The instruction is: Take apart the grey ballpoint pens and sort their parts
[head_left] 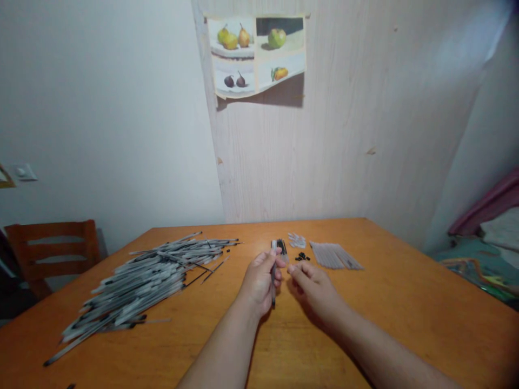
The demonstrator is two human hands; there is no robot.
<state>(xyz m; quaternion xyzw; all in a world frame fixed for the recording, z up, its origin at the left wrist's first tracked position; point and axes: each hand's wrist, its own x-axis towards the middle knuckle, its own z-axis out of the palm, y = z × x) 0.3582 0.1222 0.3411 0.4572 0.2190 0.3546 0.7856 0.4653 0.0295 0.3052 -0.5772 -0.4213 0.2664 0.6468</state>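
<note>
My left hand (259,278) is closed around a pen (273,294) with a clear barrel and a dark lower end, held upright over the table. Just to its right, my right hand (314,286) has thumb and forefinger pinched together. Whatever sits between those fingertips is too small to make out. Beyond the hands lie a bundle of dark thin pen parts (283,247), several small black plugs (302,256) and a few clear pen caps (297,240). A row of clear pen barrels (334,256) is spread to the right of them.
A large heap of pens (141,278) covers the left part of the wooden table (405,302), some loose at its edges. A wooden chair (52,251) stands at the left. Fabric and bags (486,270) lie beyond the table's right side. Fruit pictures (255,56) hang on the wall.
</note>
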